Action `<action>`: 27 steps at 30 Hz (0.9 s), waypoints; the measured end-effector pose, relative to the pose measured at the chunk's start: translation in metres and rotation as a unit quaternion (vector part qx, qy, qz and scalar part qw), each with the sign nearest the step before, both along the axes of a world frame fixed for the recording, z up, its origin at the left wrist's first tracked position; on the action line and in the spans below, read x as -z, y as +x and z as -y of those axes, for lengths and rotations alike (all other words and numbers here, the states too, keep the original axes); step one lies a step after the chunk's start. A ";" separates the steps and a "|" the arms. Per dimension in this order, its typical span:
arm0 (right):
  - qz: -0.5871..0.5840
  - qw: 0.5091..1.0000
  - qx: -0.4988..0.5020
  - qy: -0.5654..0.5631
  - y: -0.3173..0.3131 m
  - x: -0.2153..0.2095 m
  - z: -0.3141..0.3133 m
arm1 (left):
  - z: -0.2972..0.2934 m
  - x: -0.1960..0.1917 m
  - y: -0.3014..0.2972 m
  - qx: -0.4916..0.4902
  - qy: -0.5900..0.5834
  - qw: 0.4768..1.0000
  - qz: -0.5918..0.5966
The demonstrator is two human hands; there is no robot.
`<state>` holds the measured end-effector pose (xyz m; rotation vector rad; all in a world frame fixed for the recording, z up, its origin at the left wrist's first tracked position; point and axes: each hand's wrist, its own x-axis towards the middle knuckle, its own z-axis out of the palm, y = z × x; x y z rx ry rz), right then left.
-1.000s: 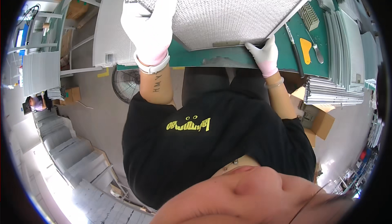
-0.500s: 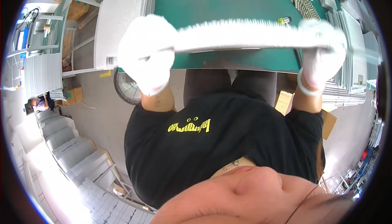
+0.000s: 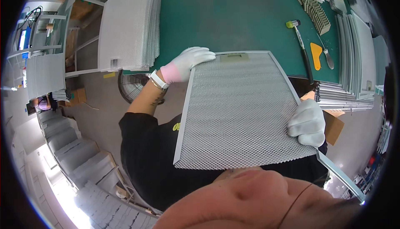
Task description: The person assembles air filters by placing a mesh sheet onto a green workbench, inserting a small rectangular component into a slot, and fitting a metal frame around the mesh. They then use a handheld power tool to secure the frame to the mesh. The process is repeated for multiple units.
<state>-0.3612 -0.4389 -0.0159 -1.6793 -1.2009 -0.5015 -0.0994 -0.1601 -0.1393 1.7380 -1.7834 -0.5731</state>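
Note:
A silver metal-mesh filter panel (image 3: 241, 108) is tilted up in front of my chest. Pale metal framing runs along its far, left and right edges; mesh shows bare at the near edge. My left hand (image 3: 189, 63), in a white glove with a pink cuff, grips the far left corner, fingers laid over the frame, thumb hidden. Curled over the right edge is my gloved right hand (image 3: 307, 123), closed on the panel. From below it a narrow metal frame strip (image 3: 341, 177) juts past the near right corner. A small recessed plate (image 3: 234, 57) sits by the panel's far edge.
Mesh sheets (image 3: 127, 24) are stacked on the green table (image 3: 225, 12) at left. At right lie a hammer (image 3: 301, 41), an orange scraper (image 3: 316, 56), a small spatula-like tool (image 3: 328, 58) and a row of metal pieces (image 3: 314, 14). Framed panels (image 3: 360, 54) stand beyond; a fan (image 3: 133, 88) is below.
The panel has swung from nearly edge-on to face-up view, its near edge now by my chest. My right hand has come nearer and my left has shifted right. The right-hand tools are now uncovered.

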 end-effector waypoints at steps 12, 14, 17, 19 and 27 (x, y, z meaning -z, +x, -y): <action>-0.005 0.999 -0.035 -0.033 0.001 -0.001 0.004 | 0.095 0.001 -0.006 0.137 0.062 0.985 -0.083; 0.011 0.999 -0.029 -0.019 -0.001 0.005 0.003 | 0.123 0.011 -0.017 0.171 0.143 0.960 -0.170; 0.022 1.000 -0.002 0.006 -0.001 0.004 -0.003 | 0.131 0.028 -0.018 0.173 0.139 0.960 -0.171; 0.018 1.000 0.019 0.018 -0.005 0.004 -0.005 | 0.124 0.019 -0.013 0.146 0.160 0.964 -0.155; 0.047 0.996 0.064 -0.031 0.016 -0.020 0.008 | 0.046 -0.071 0.003 0.048 0.056 0.951 -0.301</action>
